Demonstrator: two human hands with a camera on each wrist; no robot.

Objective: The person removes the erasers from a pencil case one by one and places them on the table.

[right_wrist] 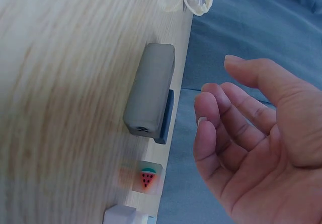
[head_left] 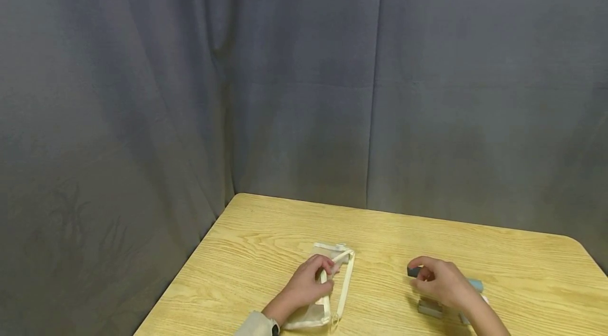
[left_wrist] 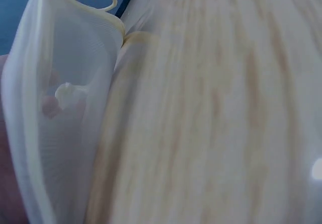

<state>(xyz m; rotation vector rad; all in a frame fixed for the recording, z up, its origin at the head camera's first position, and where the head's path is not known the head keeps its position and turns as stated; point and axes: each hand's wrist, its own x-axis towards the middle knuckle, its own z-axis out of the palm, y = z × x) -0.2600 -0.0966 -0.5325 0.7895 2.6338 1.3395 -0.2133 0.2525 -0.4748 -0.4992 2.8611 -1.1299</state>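
A white mesh pouch (head_left: 347, 286) with pale edging lies on the table. My left hand (head_left: 306, 283) pinches its upper edge, and the mouth gapes. Through the sheer mesh in the left wrist view, a fingertip (left_wrist: 50, 106) shows. My right hand (right_wrist: 261, 138) hovers over several small items, fingers bent loosely, nothing in its grasp. Below it in the right wrist view lies a grey rounded block (right_wrist: 150, 88), with a dark flat block (right_wrist: 166, 118) beyond. A translucent piece with a watermelon picture (right_wrist: 147, 177) lies close by.
Beyond the right hand is a light blue item (head_left: 475, 285), partly covered by the wrist. A pale block (right_wrist: 119, 216) shows at the lower edge of the right wrist view. The wooden table (head_left: 380, 236) meets grey curtains (head_left: 304, 83) at the back and left.
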